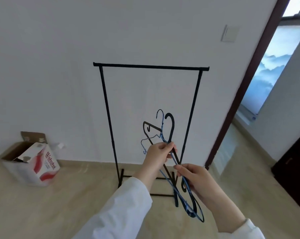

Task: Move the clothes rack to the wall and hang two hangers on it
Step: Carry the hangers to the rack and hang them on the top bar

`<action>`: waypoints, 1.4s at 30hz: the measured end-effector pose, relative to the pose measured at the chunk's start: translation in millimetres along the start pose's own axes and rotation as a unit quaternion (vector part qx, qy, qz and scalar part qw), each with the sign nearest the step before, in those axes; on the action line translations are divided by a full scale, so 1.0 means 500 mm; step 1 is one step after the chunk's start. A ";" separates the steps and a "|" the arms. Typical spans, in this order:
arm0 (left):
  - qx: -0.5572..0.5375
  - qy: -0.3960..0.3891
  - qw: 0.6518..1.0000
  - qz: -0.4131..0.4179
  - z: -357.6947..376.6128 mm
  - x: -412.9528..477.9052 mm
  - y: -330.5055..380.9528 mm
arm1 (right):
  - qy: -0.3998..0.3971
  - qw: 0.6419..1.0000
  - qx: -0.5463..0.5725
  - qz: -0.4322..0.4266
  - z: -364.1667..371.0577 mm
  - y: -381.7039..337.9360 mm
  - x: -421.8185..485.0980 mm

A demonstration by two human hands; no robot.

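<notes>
The black clothes rack (151, 67) stands against the white wall, its top bar bare. In front of it I hold two hangers crossed together: a thick black hanger (170, 125) and a thin blue wire hanger (160, 114), hooks pointing up. My left hand (158, 152) pinches both near their necks. My right hand (193, 178) grips their lower arms, which reach down toward the floor. Both hangers sit well below the top bar.
An open cardboard box (33, 163) with red print sits on the floor at the left by the wall. A dark-framed doorway (249, 83) opens at the right, with a light switch (229, 33) beside it. A dark piece of furniture (296, 169) stands at the far right.
</notes>
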State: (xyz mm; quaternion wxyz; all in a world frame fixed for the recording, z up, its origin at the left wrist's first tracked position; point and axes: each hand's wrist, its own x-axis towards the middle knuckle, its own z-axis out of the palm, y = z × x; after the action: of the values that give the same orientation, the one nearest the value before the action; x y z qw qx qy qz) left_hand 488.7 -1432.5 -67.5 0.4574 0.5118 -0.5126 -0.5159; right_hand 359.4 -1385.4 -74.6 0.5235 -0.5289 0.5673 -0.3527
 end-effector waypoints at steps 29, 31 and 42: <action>-0.011 0.129 0.988 0.081 -0.077 0.719 0.208 | -0.076 0.990 -0.065 -0.101 -0.150 -0.313 0.734; -0.016 0.125 0.989 0.076 -0.083 0.739 0.207 | -0.074 0.990 -0.065 -0.099 -0.151 -0.319 0.752; -0.008 0.130 0.990 0.053 -0.095 0.837 0.182 | -0.067 0.991 -0.082 -0.083 -0.161 -0.333 0.847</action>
State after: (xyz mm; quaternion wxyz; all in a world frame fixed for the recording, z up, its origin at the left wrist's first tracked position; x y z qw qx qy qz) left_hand 507.1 -1857.6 0.7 0.5513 0.5427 -0.4709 -0.4241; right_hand 365.8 -1840.3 7.1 0.4844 -0.6376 0.5119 -0.3110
